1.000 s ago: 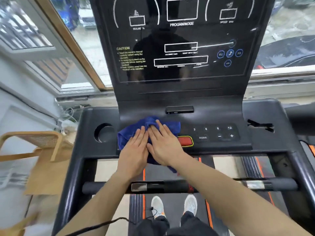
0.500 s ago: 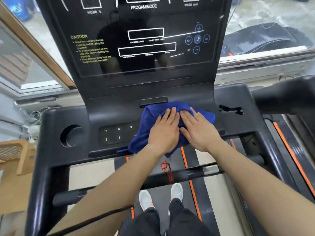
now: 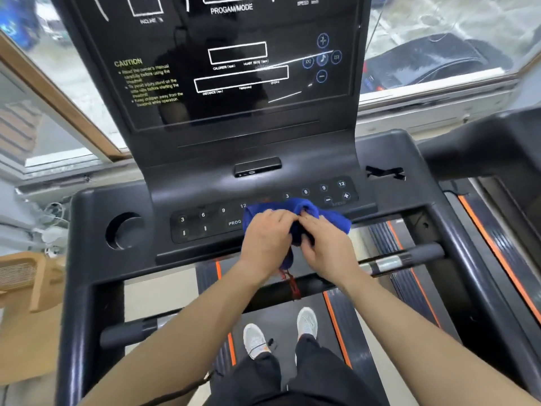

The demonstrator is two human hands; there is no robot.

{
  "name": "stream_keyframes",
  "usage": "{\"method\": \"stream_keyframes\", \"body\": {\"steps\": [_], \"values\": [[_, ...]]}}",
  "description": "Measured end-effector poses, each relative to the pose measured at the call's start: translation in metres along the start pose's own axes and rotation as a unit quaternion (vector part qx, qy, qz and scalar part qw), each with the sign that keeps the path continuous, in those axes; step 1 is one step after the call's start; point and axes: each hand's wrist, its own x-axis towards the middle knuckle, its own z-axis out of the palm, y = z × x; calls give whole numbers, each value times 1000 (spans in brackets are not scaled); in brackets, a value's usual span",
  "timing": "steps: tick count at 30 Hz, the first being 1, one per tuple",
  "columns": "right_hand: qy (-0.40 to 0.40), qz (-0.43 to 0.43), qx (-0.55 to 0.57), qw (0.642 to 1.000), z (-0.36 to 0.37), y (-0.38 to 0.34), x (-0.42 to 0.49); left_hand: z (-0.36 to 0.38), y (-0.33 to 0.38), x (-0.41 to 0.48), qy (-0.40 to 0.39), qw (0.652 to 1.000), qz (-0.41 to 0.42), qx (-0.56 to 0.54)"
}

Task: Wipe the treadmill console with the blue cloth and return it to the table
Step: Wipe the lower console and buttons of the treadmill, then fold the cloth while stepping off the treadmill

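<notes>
The blue cloth is bunched up at the front edge of the black treadmill console, between the two keypads. My left hand and my right hand both grip it, fingers curled into the fabric, knuckles nearly touching. A dark fold of cloth hangs down between my hands. The left keypad and the right keypad lie uncovered. The glossy display panel stands upright behind.
A round cup holder sits at the console's left. A black handlebar runs below my hands, with a red safety cord dangling. A wooden chair stands left. Windows lie behind. My feet stand on the belt.
The hands went from pressing flat on the spread cloth to gathering it into a bunch with curled fingers. The cloth moved off the right keypad toward the console's front edge.
</notes>
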Motion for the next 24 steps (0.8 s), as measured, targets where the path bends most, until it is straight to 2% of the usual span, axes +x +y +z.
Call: {"method": "stream_keyframes", "body": {"steps": [2,5,9,11,14,18,20,22,24], "values": [[31,75,103,991,-6,-16,3,-14,0,-3,-17,997,-60,-50],[70,161,278,944,-20,-34,8,-29,4,-13,-74,980,-141,-120],[43,159,426,890,-49,-44,17,-53,13,-28,-114,958,-210,-158],[-9,113,410,905,-63,-43,24,-70,18,-36,-90,946,-239,-198],[-159,14,308,938,-79,-44,35,-102,30,-50,-40,913,-289,-285],[-354,-93,203,908,-90,-49,46,-140,52,-82,38,892,-324,-313],[-376,-147,136,905,-90,-57,49,-152,62,-106,67,873,-348,-335],[-351,-176,97,914,-87,-70,49,-163,73,-136,88,853,-373,-354],[-323,-191,106,921,-87,-96,40,-171,82,-172,114,831,-407,-362]]}}
